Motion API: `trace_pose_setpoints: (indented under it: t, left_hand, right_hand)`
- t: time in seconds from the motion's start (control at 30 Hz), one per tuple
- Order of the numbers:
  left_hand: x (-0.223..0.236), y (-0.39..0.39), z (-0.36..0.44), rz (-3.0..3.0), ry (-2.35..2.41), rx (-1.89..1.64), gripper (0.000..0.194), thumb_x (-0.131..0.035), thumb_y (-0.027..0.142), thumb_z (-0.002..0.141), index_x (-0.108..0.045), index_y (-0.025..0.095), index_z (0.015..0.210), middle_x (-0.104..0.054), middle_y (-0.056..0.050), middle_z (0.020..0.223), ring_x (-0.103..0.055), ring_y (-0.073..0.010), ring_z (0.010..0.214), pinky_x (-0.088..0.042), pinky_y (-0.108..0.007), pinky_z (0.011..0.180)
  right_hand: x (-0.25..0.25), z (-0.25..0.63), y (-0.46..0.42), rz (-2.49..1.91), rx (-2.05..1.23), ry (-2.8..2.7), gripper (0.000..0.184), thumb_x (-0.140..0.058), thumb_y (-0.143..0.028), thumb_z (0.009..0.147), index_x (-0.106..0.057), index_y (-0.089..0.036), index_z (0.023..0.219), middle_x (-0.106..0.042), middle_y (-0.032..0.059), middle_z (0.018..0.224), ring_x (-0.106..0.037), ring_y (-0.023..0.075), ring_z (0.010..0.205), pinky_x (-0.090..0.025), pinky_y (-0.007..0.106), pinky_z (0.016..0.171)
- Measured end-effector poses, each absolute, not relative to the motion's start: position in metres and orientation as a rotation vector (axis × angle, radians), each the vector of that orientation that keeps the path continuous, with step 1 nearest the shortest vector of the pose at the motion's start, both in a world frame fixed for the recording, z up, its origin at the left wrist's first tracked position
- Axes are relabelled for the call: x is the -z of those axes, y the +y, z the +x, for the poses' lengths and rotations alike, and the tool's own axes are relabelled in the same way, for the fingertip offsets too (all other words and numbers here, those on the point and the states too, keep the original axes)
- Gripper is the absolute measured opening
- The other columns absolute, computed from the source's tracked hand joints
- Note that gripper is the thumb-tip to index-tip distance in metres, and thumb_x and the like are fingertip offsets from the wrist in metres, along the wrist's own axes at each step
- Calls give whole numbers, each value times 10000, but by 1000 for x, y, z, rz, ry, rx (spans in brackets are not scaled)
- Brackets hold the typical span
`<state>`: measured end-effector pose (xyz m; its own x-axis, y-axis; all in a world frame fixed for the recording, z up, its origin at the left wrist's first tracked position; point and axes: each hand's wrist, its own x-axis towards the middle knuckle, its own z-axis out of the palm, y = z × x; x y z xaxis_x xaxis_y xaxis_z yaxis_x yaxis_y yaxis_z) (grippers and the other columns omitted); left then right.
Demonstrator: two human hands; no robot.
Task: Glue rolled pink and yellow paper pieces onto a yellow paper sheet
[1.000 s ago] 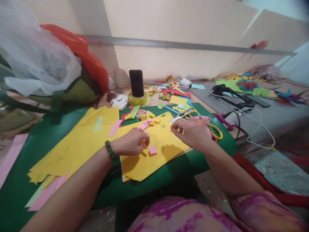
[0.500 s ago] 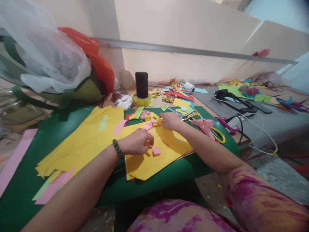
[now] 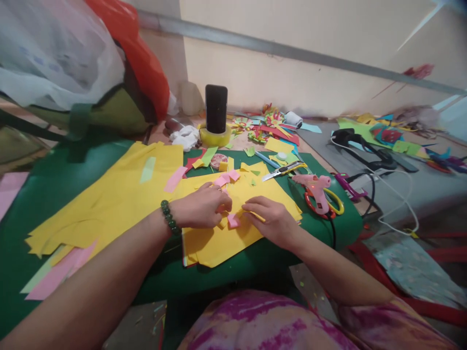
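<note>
My left hand (image 3: 204, 206), with a green bead bracelet (image 3: 170, 217) at its wrist, is closed with curled fingers over a stack of yellow paper sheets (image 3: 211, 250). Whatever its fingertips hold is hidden. Facing it, my right hand (image 3: 272, 221) pinches a small piece of yellow paper with thumb and forefinger. Between the hands lies a small pink paper square (image 3: 233, 220). Further pink paper pieces (image 3: 226, 178) are scattered just beyond my left hand.
Right of the stack lie a box cutter (image 3: 284, 170), a pink glue gun (image 3: 314, 187) and scissors (image 3: 333, 201). Behind, a phone (image 3: 216, 108) leans upright in a roll of yellow tape (image 3: 215, 138). Large yellow sheets (image 3: 120, 194) cover the left of the green surface (image 3: 171, 287).
My right hand has come back toward me from the far paper scraps to beside the pink square. My left hand stays over the stack. The view has tilted down.
</note>
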<state>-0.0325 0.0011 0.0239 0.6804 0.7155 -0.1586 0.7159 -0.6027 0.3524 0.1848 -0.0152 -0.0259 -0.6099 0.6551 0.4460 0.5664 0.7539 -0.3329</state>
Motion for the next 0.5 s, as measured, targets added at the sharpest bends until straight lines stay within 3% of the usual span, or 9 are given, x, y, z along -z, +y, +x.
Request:
trace_pose_setpoints:
  t: [0.2,0.5]
  left_hand:
    - [-25,1,-31,2503,1127,63,263,-519,53,671,-670,188,838,-716,-45,887,-584,-229,930,-365,-376,932]
    - [-29,-4,-32,2523,1097,40,283,-491,10,691,-677,166,837,-717,-51,889,-561,-233,942,-364,-379,954]
  right_hand:
    - [37,183,-18,-881,-124,-2435,241,-455,-227,962,-681,-182,1032,-700,124,993,-679,200,901,-582,320,777]
    - [32,183,-21,-901,-209,-2448,203,-492,-171,930,-695,-152,933,-707,147,963,-689,217,874,-579,310,755]
